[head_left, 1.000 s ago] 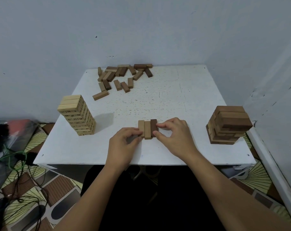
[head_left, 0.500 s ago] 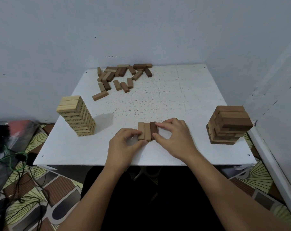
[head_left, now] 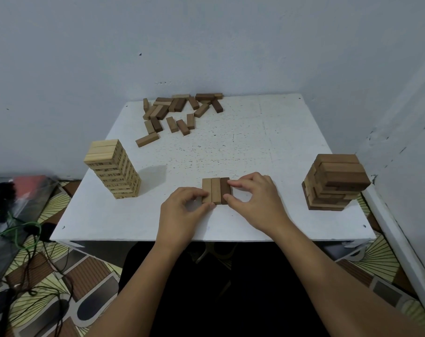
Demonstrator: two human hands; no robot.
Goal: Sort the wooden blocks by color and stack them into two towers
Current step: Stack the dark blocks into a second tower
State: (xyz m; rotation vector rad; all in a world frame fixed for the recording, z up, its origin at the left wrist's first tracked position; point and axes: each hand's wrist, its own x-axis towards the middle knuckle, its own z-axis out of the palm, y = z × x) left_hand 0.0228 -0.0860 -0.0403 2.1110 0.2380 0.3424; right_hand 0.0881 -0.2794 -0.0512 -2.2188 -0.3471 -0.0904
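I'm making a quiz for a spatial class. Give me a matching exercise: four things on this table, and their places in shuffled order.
Things:
1. pale tower
2. dark tower
3. loose blocks
4. row of three blocks

Places:
A. between the left hand and right hand
B. far edge, by the wall
C. table's left side
D. table's right side

Pairs: 1-C, 2-D, 3-B, 4-A
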